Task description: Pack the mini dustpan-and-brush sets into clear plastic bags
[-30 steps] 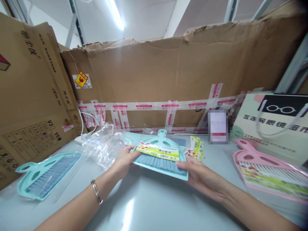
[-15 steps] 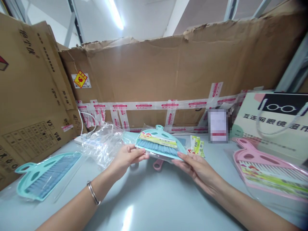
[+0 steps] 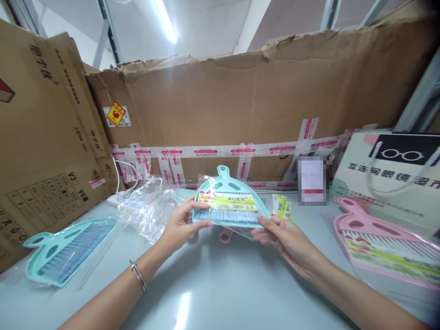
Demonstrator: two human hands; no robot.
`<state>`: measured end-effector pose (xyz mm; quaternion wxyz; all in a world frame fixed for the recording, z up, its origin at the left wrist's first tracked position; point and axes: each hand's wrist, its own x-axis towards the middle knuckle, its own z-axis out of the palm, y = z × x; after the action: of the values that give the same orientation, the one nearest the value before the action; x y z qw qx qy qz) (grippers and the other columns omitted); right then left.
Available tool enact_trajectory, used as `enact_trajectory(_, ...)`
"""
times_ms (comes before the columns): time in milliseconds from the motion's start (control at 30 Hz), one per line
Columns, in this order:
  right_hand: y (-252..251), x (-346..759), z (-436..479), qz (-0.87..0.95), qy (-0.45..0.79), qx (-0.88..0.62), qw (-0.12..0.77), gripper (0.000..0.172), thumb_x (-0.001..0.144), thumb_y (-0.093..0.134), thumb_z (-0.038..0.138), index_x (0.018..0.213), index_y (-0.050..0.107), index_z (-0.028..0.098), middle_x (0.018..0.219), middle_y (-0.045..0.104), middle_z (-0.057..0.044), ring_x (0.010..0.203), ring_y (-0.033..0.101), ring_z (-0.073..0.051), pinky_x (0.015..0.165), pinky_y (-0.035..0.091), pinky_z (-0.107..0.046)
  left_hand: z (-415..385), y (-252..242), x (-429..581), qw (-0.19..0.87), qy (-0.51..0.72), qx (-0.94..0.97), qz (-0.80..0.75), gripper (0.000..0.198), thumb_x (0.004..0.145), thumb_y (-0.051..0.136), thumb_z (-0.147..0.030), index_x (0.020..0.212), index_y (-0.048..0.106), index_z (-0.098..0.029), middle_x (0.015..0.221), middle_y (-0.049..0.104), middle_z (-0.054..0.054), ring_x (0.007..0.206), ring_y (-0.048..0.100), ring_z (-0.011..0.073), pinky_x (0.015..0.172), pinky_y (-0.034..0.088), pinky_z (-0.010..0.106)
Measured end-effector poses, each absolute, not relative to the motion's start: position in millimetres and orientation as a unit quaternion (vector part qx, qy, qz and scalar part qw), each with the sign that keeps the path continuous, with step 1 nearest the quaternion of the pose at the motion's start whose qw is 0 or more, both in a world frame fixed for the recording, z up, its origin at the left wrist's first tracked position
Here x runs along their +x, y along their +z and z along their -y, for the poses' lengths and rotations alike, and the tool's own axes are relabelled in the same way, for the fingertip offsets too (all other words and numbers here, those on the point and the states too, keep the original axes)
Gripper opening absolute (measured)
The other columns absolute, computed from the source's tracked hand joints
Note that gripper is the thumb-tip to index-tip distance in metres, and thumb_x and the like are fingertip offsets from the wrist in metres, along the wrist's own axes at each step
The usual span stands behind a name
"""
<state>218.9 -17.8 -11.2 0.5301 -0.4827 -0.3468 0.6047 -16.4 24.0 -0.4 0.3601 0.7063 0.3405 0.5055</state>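
Between my two hands is a turquoise dustpan and brush set in a clear plastic bag, raised above the table with its handle pointing up. A yellow-green printed label lies across it, over the blue bristles. My left hand pinches the set's left lower corner, thumb in front. At the right lower corner, my right hand grips it with the thumb on top and fingers beneath. Below and behind the set, the end of a pink handle shows; the rest of that thing is hidden.
Another bagged turquoise dustpan set lies left, and a pink one right. Crumpled clear plastic covers a white power strip. Yellow-green labels lie behind my right hand. Cardboard walls the back; a paper bag stands right.
The dustpan set has tilted more upright, so its handle is higher and its face and label show more fully. My left hand's grip has spread a little wider at the corner.
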Motion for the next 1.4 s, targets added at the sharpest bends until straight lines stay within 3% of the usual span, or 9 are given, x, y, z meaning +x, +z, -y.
enact_trajectory(67, -10, 218, 21, 0.377, 0.614, -0.451, 0.527, 0.039, 0.072, 0.071, 0.034, 0.102, 0.061, 0.013, 0.083, 0.071, -0.008, 0.069, 0.068, -0.014, 0.067, 0.056, -0.021, -22, -1, -14, 0.370, 0.520, 0.665, -0.387, 0.020, 0.063, 0.074, -0.030, 0.080, 0.070, -0.020, 0.115, 0.059, 0.007, 0.076, 0.058, 0.0128, 0.055, 0.048, 0.023)
enact_trajectory(133, -11, 217, 24, 0.407, 0.607, -0.410, 0.546, 0.073, 0.070, 0.072, 0.039, 0.132, 0.040, 0.022, 0.104, 0.068, -0.008, 0.081, 0.068, -0.016, 0.077, 0.055, -0.028, -21, -2, -13, 0.393, 0.528, 0.618, -0.430, 0.021, 0.065, 0.071, -0.036, 0.077, 0.071, -0.018, 0.119, 0.057, 0.008, 0.056, 0.050, 0.0058, 0.040, 0.038, 0.019)
enact_trajectory(233, -16, 217, 25, 0.483, 0.561, -0.371, 0.560, 0.105, 0.058, 0.080, 0.035, 0.142, 0.017, 0.036, 0.124, 0.057, -0.006, 0.093, 0.064, -0.019, 0.083, 0.052, -0.036, -20, -3, -12, 0.412, 0.540, 0.577, -0.454, 0.024, 0.065, 0.071, -0.040, 0.074, 0.071, -0.017, 0.112, 0.062, 0.009, 0.053, 0.050, 0.0069, 0.036, 0.030, 0.019)
enact_trajectory(400, -22, 220, 18, 0.511, 0.445, -0.458, 0.576, 0.041, 0.066, 0.071, 0.045, 0.098, 0.066, 0.021, 0.102, 0.067, -0.007, 0.095, 0.061, -0.023, 0.089, 0.047, -0.038, -14, -3, -8, 0.398, 0.541, 0.596, -0.440, 0.016, 0.069, 0.070, -0.035, 0.069, 0.071, -0.019, 0.092, 0.067, 0.010, 0.098, 0.058, 0.0266, 0.047, 0.042, 0.022)
enact_trajectory(467, -20, 220, 16, 0.485, 0.434, -0.450, 0.612, 0.053, 0.068, 0.070, 0.046, 0.115, 0.060, 0.023, 0.102, 0.068, -0.005, 0.097, 0.062, -0.022, 0.091, 0.046, -0.039, -12, -3, -6, 0.410, 0.539, 0.604, -0.420, 0.013, 0.070, 0.068, -0.032, 0.074, 0.068, -0.020, 0.098, 0.066, 0.009, 0.099, 0.058, 0.0254, 0.054, 0.047, 0.024)
enact_trajectory(600, -20, 219, 14, 0.453, 0.479, -0.425, 0.620, 0.102, 0.066, 0.074, 0.039, 0.146, 0.011, 0.028, 0.100, 0.070, -0.004, 0.091, 0.065, -0.019, 0.093, 0.045, -0.040, -13, -8, -2, 0.449, 0.569, 0.592, -0.354, 0.036, 0.072, 0.066, -0.025, 0.104, 0.048, -0.025, 0.113, 0.054, 0.004, 0.083, 0.060, 0.0147, 0.065, 0.051, 0.027)
enact_trajectory(800, -27, 220, 8, 0.455, 0.523, -0.430, 0.579, 0.059, 0.062, 0.075, 0.042, 0.112, 0.057, 0.016, 0.104, 0.069, -0.010, 0.095, 0.065, -0.024, 0.090, 0.048, -0.040, -18, -18, -2, 0.482, 0.556, 0.598, -0.317, 0.047, 0.076, 0.060, -0.019, 0.114, 0.033, -0.026, 0.113, 0.045, 0.004, 0.096, 0.056, 0.0152, 0.076, 0.051, 0.028)
enact_trajectory(1300, -27, 222, 7, 0.459, 0.514, -0.432, 0.582, 0.051, 0.061, 0.076, 0.042, 0.102, 0.059, 0.018, 0.098, 0.071, -0.007, 0.093, 0.065, -0.024, 0.089, 0.049, -0.038, -17, -16, -2, 0.492, 0.550, 0.594, -0.318, 0.048, 0.075, 0.062, -0.020, 0.113, 0.034, -0.025, 0.121, 0.045, 0.006, 0.095, 0.057, 0.0156, 0.075, 0.051, 0.027)
enact_trajectory(1400, -30, 224, 8, 0.487, 0.498, -0.432, 0.573, 0.049, 0.065, 0.072, 0.044, 0.105, 0.058, 0.018, 0.101, 0.069, -0.007, 0.089, 0.065, -0.022, 0.076, 0.054, -0.033, -16, -14, -3, 0.481, 0.542, 0.615, -0.312, 0.045, 0.076, 0.061, -0.021, 0.113, 0.036, -0.025, 0.123, 0.045, 0.007, 0.096, 0.057, 0.0161, 0.075, 0.050, 0.026)
